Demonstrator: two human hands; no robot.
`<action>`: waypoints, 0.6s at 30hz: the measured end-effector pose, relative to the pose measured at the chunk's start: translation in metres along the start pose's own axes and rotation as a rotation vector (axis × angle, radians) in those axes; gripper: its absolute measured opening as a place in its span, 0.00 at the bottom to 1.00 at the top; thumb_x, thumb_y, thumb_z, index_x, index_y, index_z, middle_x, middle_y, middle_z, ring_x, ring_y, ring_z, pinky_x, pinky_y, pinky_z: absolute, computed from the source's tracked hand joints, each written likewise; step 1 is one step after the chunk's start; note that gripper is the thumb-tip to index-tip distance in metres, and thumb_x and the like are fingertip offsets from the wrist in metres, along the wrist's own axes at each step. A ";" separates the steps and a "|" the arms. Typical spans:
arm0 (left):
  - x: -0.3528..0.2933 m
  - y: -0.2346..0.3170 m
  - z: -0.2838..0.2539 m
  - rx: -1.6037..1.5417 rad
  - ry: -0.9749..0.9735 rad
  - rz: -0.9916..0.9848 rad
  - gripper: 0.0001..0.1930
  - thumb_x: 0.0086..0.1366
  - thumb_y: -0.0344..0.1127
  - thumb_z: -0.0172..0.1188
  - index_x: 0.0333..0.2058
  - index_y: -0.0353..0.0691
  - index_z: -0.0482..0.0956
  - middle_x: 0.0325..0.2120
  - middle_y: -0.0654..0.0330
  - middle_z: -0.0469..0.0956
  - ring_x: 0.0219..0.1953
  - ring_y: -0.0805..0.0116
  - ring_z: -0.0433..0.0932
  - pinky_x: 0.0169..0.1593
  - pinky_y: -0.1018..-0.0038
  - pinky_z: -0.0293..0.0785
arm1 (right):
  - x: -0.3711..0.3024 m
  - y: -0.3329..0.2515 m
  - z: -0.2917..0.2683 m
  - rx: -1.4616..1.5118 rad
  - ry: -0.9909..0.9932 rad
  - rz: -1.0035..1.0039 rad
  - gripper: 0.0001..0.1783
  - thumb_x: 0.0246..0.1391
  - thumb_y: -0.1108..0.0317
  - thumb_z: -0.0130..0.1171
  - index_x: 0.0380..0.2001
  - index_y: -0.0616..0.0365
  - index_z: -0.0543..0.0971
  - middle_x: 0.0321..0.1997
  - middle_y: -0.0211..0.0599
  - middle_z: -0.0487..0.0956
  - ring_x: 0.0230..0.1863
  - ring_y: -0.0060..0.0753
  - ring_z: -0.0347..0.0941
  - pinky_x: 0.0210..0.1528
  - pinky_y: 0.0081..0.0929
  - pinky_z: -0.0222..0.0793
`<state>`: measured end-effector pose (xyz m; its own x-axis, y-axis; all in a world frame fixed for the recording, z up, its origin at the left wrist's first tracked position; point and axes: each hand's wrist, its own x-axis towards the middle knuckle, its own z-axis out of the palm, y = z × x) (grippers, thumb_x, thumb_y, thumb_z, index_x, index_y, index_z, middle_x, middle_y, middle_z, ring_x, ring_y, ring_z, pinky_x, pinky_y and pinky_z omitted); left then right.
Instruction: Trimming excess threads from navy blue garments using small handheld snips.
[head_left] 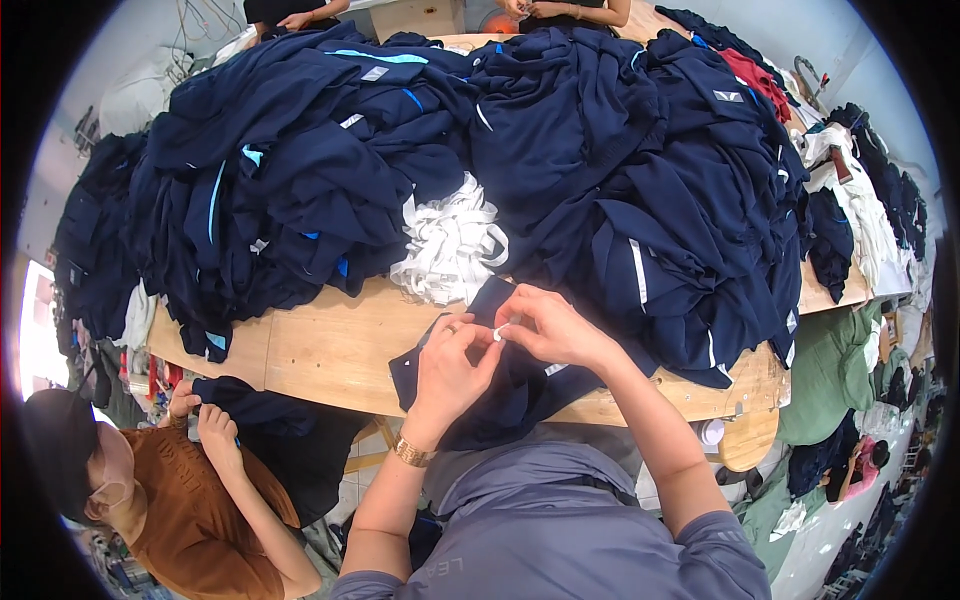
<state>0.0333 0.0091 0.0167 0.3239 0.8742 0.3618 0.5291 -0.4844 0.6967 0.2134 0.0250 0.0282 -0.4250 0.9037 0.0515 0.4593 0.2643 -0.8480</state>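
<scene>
My left hand and my right hand meet over the near edge of the table. Fingertips of both pinch one small white strip, mostly hidden between them. Below lies a navy garment, spread over the table edge and hanging toward my lap. Just beyond my hands is a loose heap of white strips, looped and tangled.
Large piles of navy garments cover the wooden table left and right. At my left, a person in a brown shirt handles dark cloth. Two people's hands show at the far side. Green cloth hangs at right.
</scene>
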 end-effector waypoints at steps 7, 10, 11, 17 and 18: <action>-0.001 0.004 0.002 0.079 0.082 -0.046 0.05 0.50 0.28 0.65 0.24 0.35 0.77 0.21 0.56 0.77 0.37 0.58 0.77 0.40 0.70 0.72 | 0.000 0.003 0.002 -0.009 0.053 -0.095 0.05 0.47 0.75 0.56 0.30 0.61 0.76 0.28 0.40 0.70 0.32 0.37 0.69 0.36 0.31 0.64; -0.002 0.003 0.004 0.058 0.089 -0.066 0.04 0.51 0.27 0.63 0.24 0.35 0.76 0.21 0.56 0.76 0.33 0.60 0.76 0.36 0.70 0.71 | 0.000 0.005 0.002 0.002 0.089 -0.106 0.08 0.47 0.77 0.55 0.33 0.60 0.77 0.29 0.39 0.72 0.32 0.36 0.70 0.36 0.29 0.66; -0.002 0.004 0.002 0.058 0.088 -0.067 0.04 0.51 0.27 0.63 0.24 0.35 0.76 0.21 0.56 0.76 0.33 0.60 0.76 0.36 0.70 0.71 | 0.000 0.005 0.003 0.023 0.106 -0.073 0.10 0.47 0.79 0.54 0.35 0.59 0.78 0.30 0.38 0.72 0.32 0.35 0.72 0.35 0.27 0.66; -0.007 0.003 -0.006 0.038 0.016 -0.028 0.05 0.52 0.23 0.60 0.24 0.33 0.71 0.22 0.57 0.71 0.26 0.61 0.70 0.30 0.71 0.68 | 0.001 0.009 0.008 0.131 0.275 0.111 0.11 0.47 0.82 0.52 0.35 0.61 0.77 0.31 0.34 0.73 0.30 0.25 0.73 0.34 0.20 0.68; -0.008 0.003 -0.007 0.044 -0.013 -0.044 0.04 0.53 0.24 0.59 0.25 0.34 0.72 0.24 0.55 0.72 0.30 0.59 0.72 0.32 0.69 0.69 | 0.002 0.009 0.009 0.149 0.316 0.131 0.11 0.47 0.82 0.52 0.35 0.62 0.77 0.31 0.34 0.73 0.30 0.24 0.73 0.35 0.20 0.68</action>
<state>0.0269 0.0012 0.0202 0.3097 0.8942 0.3233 0.5765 -0.4470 0.6840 0.2099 0.0258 0.0154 -0.0975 0.9922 0.0778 0.3651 0.1084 -0.9246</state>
